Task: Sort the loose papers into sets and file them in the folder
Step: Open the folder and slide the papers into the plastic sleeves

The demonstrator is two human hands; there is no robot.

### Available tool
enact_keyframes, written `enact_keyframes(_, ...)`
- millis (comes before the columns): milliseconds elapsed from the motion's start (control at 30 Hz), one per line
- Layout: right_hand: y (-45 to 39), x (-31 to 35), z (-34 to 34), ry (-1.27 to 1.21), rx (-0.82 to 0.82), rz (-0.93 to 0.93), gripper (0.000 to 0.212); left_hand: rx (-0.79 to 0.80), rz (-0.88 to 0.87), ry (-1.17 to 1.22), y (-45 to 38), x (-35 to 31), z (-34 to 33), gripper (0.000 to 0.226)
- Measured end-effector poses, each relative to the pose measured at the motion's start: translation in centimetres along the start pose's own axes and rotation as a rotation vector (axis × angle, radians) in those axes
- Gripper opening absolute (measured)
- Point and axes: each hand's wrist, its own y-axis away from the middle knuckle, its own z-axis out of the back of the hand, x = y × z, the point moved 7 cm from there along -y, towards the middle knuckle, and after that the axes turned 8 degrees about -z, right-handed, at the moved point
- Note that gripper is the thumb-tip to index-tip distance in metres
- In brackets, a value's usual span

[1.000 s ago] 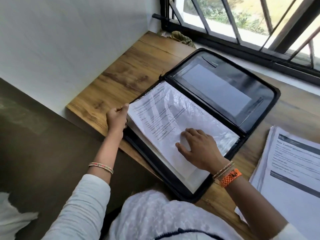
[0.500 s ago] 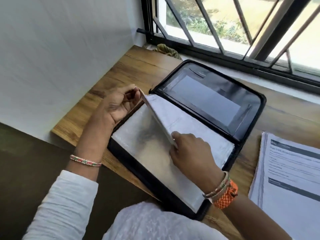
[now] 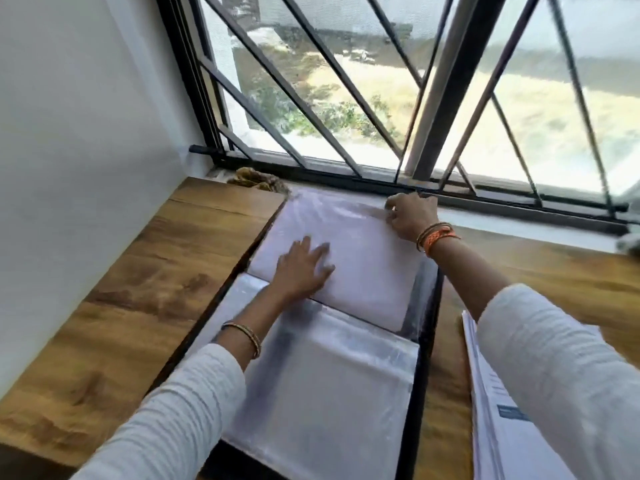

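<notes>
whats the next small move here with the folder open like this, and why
Probably bring the right hand back to the paper stack to pick up a set. The turned sleeve already lies flat on the far half of the folder under the flat left hand, and the empty sleeve on the near half is exposed.

paper stack (image 3: 491, 403) under sleeve, text blurred

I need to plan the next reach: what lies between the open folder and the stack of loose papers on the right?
In the head view, only a bare strip of wooden desk separates the folder from the paper stack.
</notes>
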Motion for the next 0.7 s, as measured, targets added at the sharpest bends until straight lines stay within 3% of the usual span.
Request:
enact_keyframes(33,-0.2,-0.3,-1.5,0.032,0.009,-0.004,0.027,0.040,-0.006,-0.149,0.0,0.3,-1.9,0.063)
enact_keyframes(100,0.4,-0.2,-4.0,0.042,-0.014,-0.002,0.035,-0.052,-0.017,-0.242,0.3,0.5,-3.3,0.068)
enact_keyframes(233,6.8,2.5,-8.9,-0.164,0.074,0.132,0.055,-0.235,-0.043,-0.213,0.4,0.3,-2.9,0.068)
enact_keyframes(333,15.1,3.6,-11.1,-0.249,0.100,0.119,0.057,-0.238,-0.008,-0.203,0.2,0.4,-2.8,0.065)
enact_keyframes(433,22.8,4.2,-12.0,-0.241,0.086,0.231,0.057,-0.220,0.063,-0.204,0.5,0.7,-3.1,0.054)
enact_keyframes(533,27.6,3.5,-12.5,-0.191,0.131,0.353,0.062,-0.242,0.165,-0.177,4.0,0.8,-4.1,0.057)
enact_keyframes(700,30.1,-0.1,-9.9,-0.325,0.152,0.407,0.054,-0.221,0.118,-0.156,14.4,-3.9,-8.4,0.065)
